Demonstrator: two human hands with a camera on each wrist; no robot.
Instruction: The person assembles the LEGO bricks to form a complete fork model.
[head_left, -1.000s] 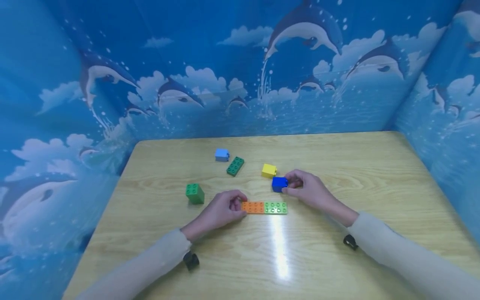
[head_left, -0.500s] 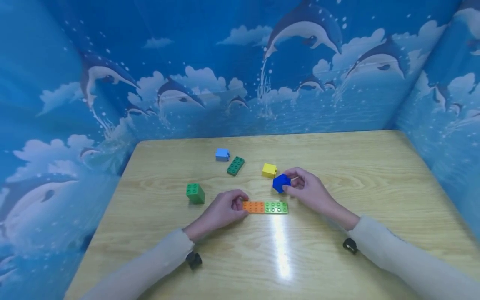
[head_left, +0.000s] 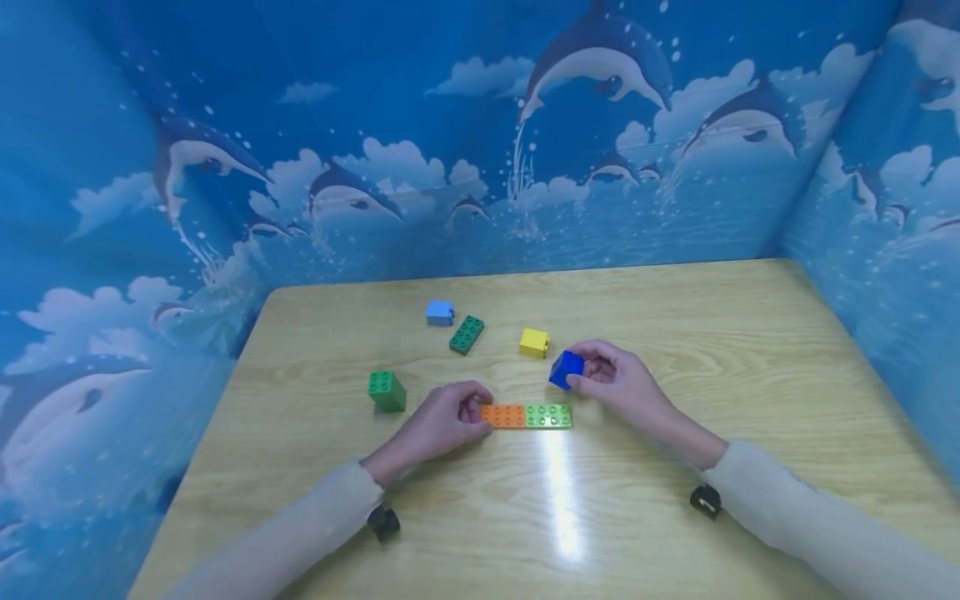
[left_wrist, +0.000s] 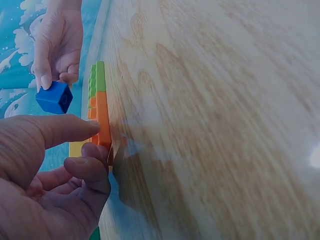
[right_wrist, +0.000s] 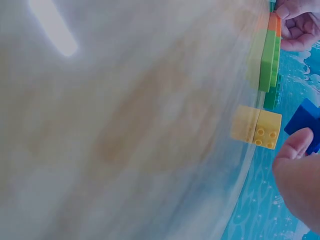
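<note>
Wooden table (head_left: pixel 637 517): left grip (head_left: pixel 445 421) pinching orange brick (head_left: pixel 506 416); right grip (head_left: pixel 618 382) clamped on tilted dark-blue brick (head_left: pixel 566 369).

Readable text, labels, brands, numbers, signs: none in any of the three views. Reference: flat orange plastic brick (head_left: pixel 504 416). Its studs, and those of the flat lime-green plastic brick (head_left: pixel 548 416) end to end with it, are too small to resolve any marking; likewise the flat dark-green plastic brick (head_left: pixel 467 334) beyond it. Dark-blue plastic brick (head_left: pixel 567 370), beyond it to the right: no legible mark on visible faces.
</note>
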